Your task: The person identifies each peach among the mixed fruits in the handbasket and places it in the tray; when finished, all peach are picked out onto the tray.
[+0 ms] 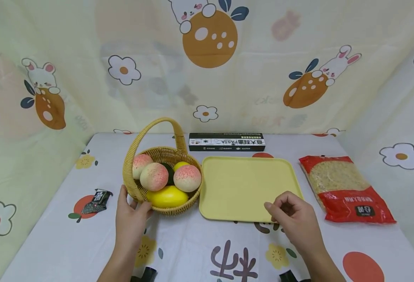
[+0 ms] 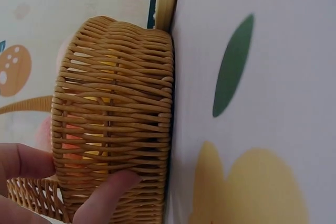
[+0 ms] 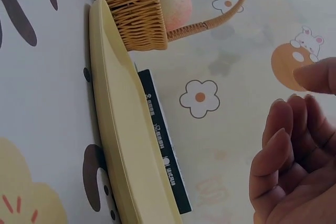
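Observation:
A wicker basket (image 1: 175, 211) with a tall arched handle stands at the middle left of the table. It holds several peaches (image 1: 154, 177), a yellow mango-like fruit (image 1: 168, 197), another yellow fruit partly hidden and something dark green. My left hand (image 1: 133, 219) holds the basket's lower left side, its thumb against the woven wall (image 2: 115, 129); some of its fingertips are hidden. Over the front right edge of a yellow tray (image 1: 246, 188) hovers my right hand (image 1: 291, 217), fingers loosely curled and holding nothing.
Behind the tray lies a black pasta box (image 1: 227, 142). A red-and-clear bag (image 1: 348, 190) of pale dry food is at the right, and a small black packet (image 1: 97, 201) at the left. Patterned cloth hangs round the table's back and sides.

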`<control>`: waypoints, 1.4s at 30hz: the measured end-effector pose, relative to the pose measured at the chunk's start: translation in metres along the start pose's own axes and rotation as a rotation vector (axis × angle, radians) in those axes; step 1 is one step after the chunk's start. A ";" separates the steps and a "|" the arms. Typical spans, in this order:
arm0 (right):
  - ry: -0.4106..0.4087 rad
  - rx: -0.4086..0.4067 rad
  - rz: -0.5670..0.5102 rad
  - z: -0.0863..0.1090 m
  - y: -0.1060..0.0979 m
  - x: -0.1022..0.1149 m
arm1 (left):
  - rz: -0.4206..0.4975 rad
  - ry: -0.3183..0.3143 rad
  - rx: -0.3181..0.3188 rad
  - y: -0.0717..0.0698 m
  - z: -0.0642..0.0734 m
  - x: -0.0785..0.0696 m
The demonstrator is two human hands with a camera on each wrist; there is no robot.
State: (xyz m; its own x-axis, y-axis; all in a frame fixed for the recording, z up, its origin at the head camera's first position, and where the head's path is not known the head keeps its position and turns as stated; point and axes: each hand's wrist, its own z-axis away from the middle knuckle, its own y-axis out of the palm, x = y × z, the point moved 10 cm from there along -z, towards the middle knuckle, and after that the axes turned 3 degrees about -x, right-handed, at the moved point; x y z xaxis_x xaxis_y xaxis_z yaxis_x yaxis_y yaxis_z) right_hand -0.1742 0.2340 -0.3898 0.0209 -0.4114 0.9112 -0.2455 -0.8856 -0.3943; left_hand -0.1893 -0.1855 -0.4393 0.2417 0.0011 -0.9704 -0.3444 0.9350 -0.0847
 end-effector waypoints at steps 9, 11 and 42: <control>-0.076 0.134 -0.020 -0.001 0.012 0.014 | -0.056 0.004 -0.002 0.000 0.001 0.002; -0.100 0.176 0.004 -0.002 0.015 0.018 | -0.055 0.002 -0.001 0.001 0.001 0.002; -0.402 0.628 0.267 -0.050 0.148 0.130 | 0.011 -0.008 0.037 0.003 0.000 0.003</control>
State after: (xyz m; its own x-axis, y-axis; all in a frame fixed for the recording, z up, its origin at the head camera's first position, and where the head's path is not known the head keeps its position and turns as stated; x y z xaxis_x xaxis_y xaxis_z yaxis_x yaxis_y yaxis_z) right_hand -0.2562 0.0606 -0.3235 0.4162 -0.5677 0.7103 0.2985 -0.6526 -0.6965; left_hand -0.1892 -0.1828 -0.4425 0.2458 0.0143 -0.9692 -0.3132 0.9474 -0.0655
